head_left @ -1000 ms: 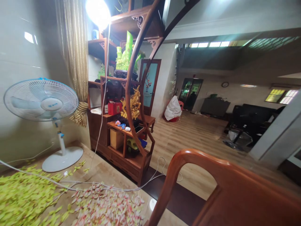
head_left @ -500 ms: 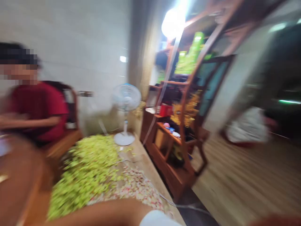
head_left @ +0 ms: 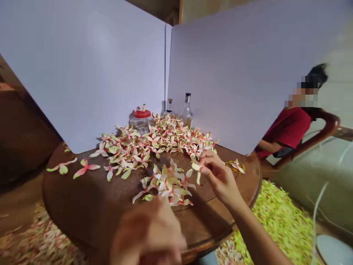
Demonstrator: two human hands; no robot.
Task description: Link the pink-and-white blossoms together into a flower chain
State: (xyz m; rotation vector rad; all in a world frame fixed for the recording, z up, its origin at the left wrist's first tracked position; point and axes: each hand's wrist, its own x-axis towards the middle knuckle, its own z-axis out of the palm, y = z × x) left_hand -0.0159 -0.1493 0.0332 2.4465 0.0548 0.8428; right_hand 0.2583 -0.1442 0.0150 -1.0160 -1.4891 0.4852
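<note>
My right hand (head_left: 220,176) is closed in a pinch on a pale yellow-white flower (head_left: 196,167) just right of a small heap of pink-and-white petalled flowers (head_left: 171,184). These look like artificial flower pieces. My left hand (head_left: 151,232) is at the near edge of the round wooden table (head_left: 104,206), below that small heap. Motion smears its fingers, so whether they hold anything is unclear. A larger flower pile (head_left: 171,136) spreads across the back of the table, and a few single flowers (head_left: 86,168) lie at the left.
A red-lidded jar (head_left: 142,119) and glass bottles (head_left: 186,110) stand behind the pile, before two white panels (head_left: 110,73). Rubber bands (head_left: 234,166) lie at the right. Yellow-green pieces (head_left: 284,221) cover the floor. A person in red (head_left: 289,127) sits beyond the right panel.
The view has swung left from the fan and shelves to the tabletop. Both hands now show, the right with a flower in its fingers; before, only a blurred forearm appeared.
</note>
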